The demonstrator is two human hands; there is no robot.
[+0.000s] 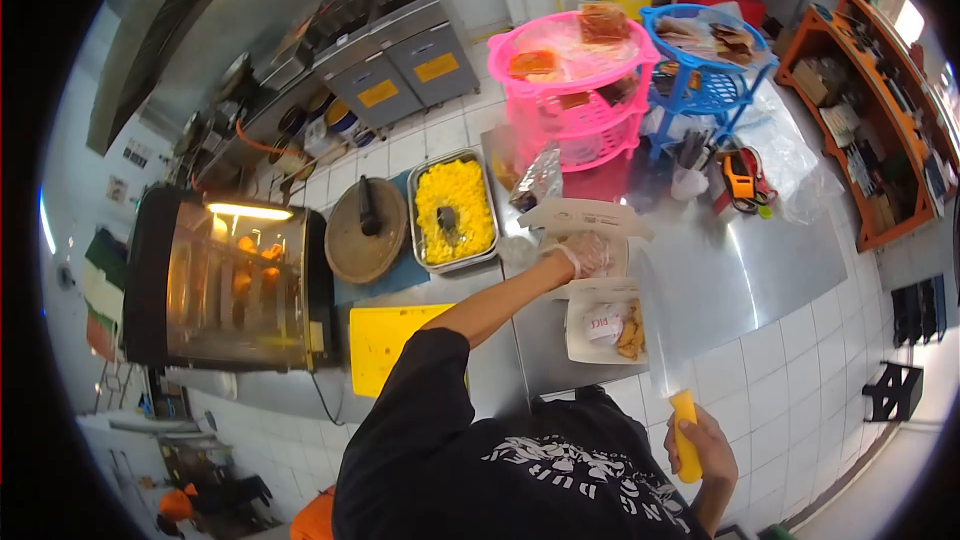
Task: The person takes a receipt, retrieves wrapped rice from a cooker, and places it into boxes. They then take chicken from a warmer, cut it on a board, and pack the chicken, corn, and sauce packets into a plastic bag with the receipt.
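My left hand point(588, 254), in a clear plastic glove, reaches into an open cardboard box point(612, 223); its fingertips are blurred, and whether they grip anything cannot be made out. Nearer to me, a second open box point(578, 340) holds a white wrapped bundle point(604, 324) marked RICE and a piece of fried food point(631, 333). My right hand point(707, 442) is bare and wrapped round the yellow handle of a large knife point(687, 435). The wide blade points away from me, just right of the boxes.
A tray of yellow food point(455, 210), a round board point(358, 248) and a yellow cutting board point(385, 345) lie left. The heated display case point(240, 280) stands beyond them. Pink point(575, 120) and blue racks point(700, 90) stand at the back, near a yellow-orange meter point(738, 180).
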